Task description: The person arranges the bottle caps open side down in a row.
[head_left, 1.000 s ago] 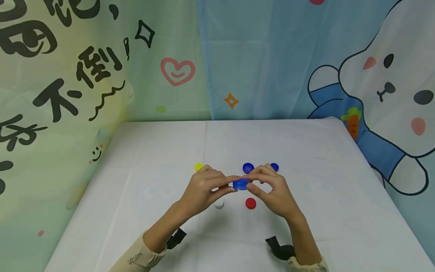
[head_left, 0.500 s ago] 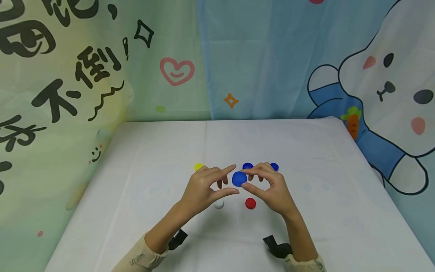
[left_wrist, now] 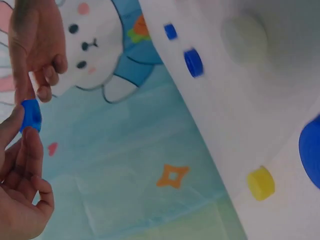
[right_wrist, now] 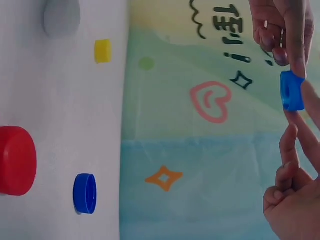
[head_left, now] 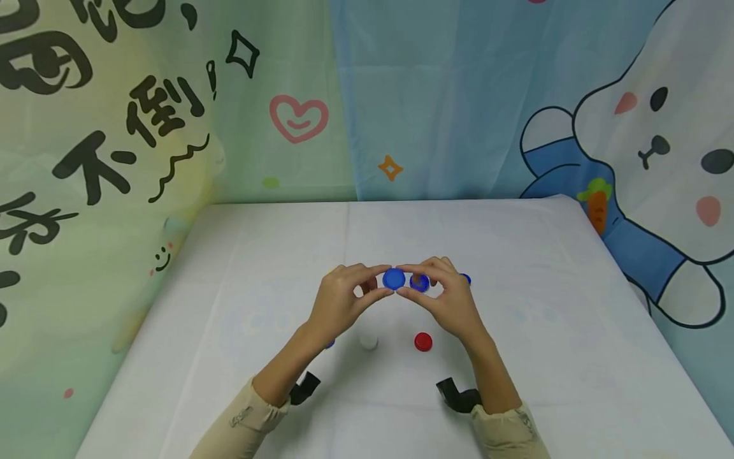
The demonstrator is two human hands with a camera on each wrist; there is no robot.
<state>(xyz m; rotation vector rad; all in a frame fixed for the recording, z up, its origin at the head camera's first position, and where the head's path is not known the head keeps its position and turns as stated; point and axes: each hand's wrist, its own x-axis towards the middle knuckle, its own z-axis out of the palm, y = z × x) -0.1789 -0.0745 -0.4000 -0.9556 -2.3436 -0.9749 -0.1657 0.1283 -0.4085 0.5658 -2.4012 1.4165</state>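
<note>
A round blue bottle cap (head_left: pixel 394 278) is held up above the table between both hands. From its left side, my left hand (head_left: pixel 342 298) pinches it with thumb and index finger. My right hand (head_left: pixel 448 299) pinches it the same way from the right, and the two hands' fingertips nearly meet. In the left wrist view the cap (left_wrist: pixel 31 116) is gripped at its edge, with the right hand (left_wrist: pixel 39 35) above. The right wrist view shows the cap's (right_wrist: pixel 292 91) hollow side, with the left hand (right_wrist: pixel 285 30) at top.
On the white table (head_left: pixel 516 357) lie a red cap (head_left: pixel 423 342), a white cap (head_left: pixel 369 342) and a blue cap (head_left: pixel 419 282). Another blue cap (head_left: pixel 467 278) is partly behind the right hand; one (head_left: pixel 329 344) is mostly behind the left wrist. A yellow cap (left_wrist: pixel 261 183) lies farther back.
Both hands have moved forward with the blue cap. Half a second ago the left fingers were spread off it while the right held it; now they pinch it again. The yellow cap became hidden in the head view.
</note>
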